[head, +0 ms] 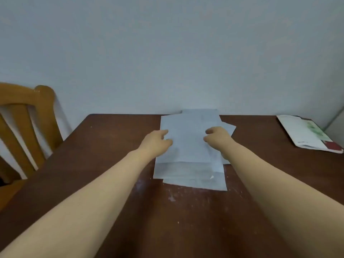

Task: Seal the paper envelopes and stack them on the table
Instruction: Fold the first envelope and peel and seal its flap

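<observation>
On my side of the pile of envelopes (195,183), the table (186,220) is dark wood scuffed with pale marks, and both forearms run over it toward the paper. The pile lies flat, its sheets fanned a little out of square, with one sheet jutting toward me at the near right.

At the pile's middle, my left hand (156,143) grips the left edge of the top envelope (188,138), thumb on the paper and fingers curled at the rim. The right hand (218,139) is curled onto the opposite edge. I read that as a pinch too, though blur hides what its fingertips do underneath. A crease crosses the top envelope just on the near side of the hands; I cannot tell whether it is the flap.

I judge the step in hand to be taking this one envelope to seal it. I would hold both pinches level and lift only the top sheet, watching that the one below does not cling. This thin paper will likely buckle if the hands push toward each other. For the seal, I would press the flap from its centre outward.

Beyond the hands, the pile's far end meets the wall (167,53). Well left of the pile stands a wooden chair (28,112); well right of it lies a printed leaflet (307,133).
</observation>
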Available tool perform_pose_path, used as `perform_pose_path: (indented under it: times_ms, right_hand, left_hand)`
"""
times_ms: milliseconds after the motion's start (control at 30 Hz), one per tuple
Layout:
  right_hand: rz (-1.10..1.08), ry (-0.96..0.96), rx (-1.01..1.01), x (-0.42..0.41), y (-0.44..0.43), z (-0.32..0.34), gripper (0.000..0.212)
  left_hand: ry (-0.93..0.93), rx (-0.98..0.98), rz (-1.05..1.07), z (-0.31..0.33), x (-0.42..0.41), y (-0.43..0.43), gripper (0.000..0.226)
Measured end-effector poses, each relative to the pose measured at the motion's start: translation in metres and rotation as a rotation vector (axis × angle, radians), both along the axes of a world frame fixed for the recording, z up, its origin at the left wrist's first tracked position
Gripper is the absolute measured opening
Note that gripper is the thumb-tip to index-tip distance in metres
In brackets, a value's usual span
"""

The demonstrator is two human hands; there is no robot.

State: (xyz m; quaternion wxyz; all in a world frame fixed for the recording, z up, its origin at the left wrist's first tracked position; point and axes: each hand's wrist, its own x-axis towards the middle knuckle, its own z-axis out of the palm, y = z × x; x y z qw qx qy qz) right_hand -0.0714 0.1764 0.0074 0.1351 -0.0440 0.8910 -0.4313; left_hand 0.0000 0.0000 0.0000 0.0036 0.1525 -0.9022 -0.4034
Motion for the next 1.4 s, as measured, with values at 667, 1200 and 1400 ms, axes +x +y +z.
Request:
perform_pose_path:
  times_ms: [667, 1200, 1400]
  right_hand:
    - [-0.038, -0.23, -0.349, 0.04, -0.025, -0.02, 0.052]
    - [0.628, 0.571, 0.544, 0.072, -0.057, -0.038, 0.023]
    - [0.679, 0.135, 0.216, 0.102, -0.107, -0.029, 0.022]
  left_hand:
    - [0.081, -0.596, -0.108, -0.025, 0.058, 0.037, 0.056]
    - [0.044, -0.612, 0.243, -0.01, 0.1, -0.048, 0.032]
    - [0.175, -0.41, 0.604, -0.012, 0.111, -0.053, 0.044]
